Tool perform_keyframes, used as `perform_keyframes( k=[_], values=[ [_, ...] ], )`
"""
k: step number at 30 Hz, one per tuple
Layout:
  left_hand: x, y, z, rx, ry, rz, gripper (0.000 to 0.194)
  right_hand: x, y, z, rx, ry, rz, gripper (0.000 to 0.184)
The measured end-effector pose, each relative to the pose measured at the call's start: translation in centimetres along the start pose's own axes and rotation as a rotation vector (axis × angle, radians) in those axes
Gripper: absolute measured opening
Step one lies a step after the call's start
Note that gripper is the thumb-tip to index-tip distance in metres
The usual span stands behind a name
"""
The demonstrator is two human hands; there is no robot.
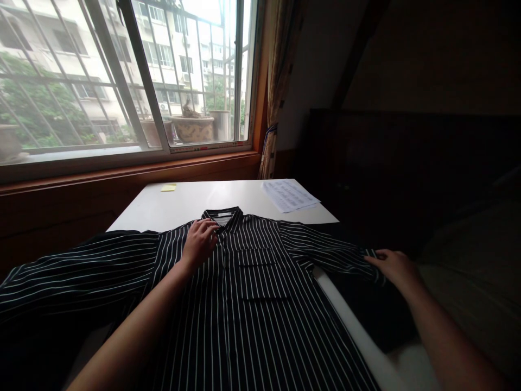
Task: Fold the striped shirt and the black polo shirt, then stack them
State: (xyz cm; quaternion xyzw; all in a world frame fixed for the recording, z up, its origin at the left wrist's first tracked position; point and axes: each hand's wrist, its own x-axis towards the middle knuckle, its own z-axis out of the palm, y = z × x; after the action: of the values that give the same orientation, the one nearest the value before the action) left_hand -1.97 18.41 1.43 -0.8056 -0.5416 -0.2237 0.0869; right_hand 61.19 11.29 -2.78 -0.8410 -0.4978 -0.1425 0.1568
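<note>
Black striped shirt (203, 320) lies spread, unfolded, at centre; the left hand (200, 239) rests by the collar (235, 221), grip unclear; the right hand (399, 267) pinches a cuff (370, 253), centre right.

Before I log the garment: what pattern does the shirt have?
The shirt is near-black with thin white stripes; the head view shows it best.

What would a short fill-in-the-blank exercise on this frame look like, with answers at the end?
1. The shirt, each sleeve spread out to a side, is dark with ____ stripes.
2. The left hand is near the collar, while the right hand holds the end of one ____.
3. The small note on the table is ____.

Missing words: white; sleeve; yellow.
</note>
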Motion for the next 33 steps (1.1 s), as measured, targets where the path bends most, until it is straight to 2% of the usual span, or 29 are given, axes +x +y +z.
perform_keyframes(
  k=[3, 6, 10, 13, 16, 19, 23, 26, 29, 33],
  values=[
    [0.0, 3.7, -0.3, -0.116, 0.002, 0.213, 0.029, -0.5, -1.0, -0.7, 0.075, -0.103, 0.062, 0.03],
    [-0.5, 7.8, -0.6, -0.217, -0.069, 0.405, 0.031, -0.6, -2.1, -1.6, 0.136, -0.141, 0.128, 0.029],
    [-1.3, 12.8, -0.6, -0.272, -0.18, 0.591, 0.039, 0.1, -3.5, -3.5, 0.2, -0.095, 0.195, 0.04],
    [-1.3, 15.8, 0.2, -0.278, -0.238, 0.644, 0.049, 1.2, -4.9, -5.7, 0.241, -0.042, 0.195, 0.045],
    [-0.7, 18.1, 1.9, -0.274, -0.271, 0.63, 0.054, 2.2, -7.3, -8.7, 0.265, 0.005, 0.174, 0.048],
    [0.0, 19.9, 3.8, -0.28, -0.275, 0.595, 0.055, 2.8, -10.9, -12.5, 0.307, 0.067, 0.108, 0.043],
    [0.5, 21.6, 5.3, -0.284, -0.264, 0.584, 0.048, 2.8, -16.6, -16.9, 0.364, 0.151, -0.086, 0.033],
    [0.3, 22.1, 5.4, -0.324, -0.257, 0.564, 0.043, 2.4, -20.9, -18.9, 0.383, 0.179, -0.27, 0.031],
    [0.3, 21.9, 5.2, -0.584, -0.313, 0.469, 0.039, 1.4, -24.8, -20.2, 0.318, 0.198, -0.4, 0.031],
    [1.4, 20.1, 4.6, -1.044, -0.374, 0.186, 0.032, -1.4, -28.7, -21.6, 0.202, 0.221, -0.549, 0.031]
  ],
)
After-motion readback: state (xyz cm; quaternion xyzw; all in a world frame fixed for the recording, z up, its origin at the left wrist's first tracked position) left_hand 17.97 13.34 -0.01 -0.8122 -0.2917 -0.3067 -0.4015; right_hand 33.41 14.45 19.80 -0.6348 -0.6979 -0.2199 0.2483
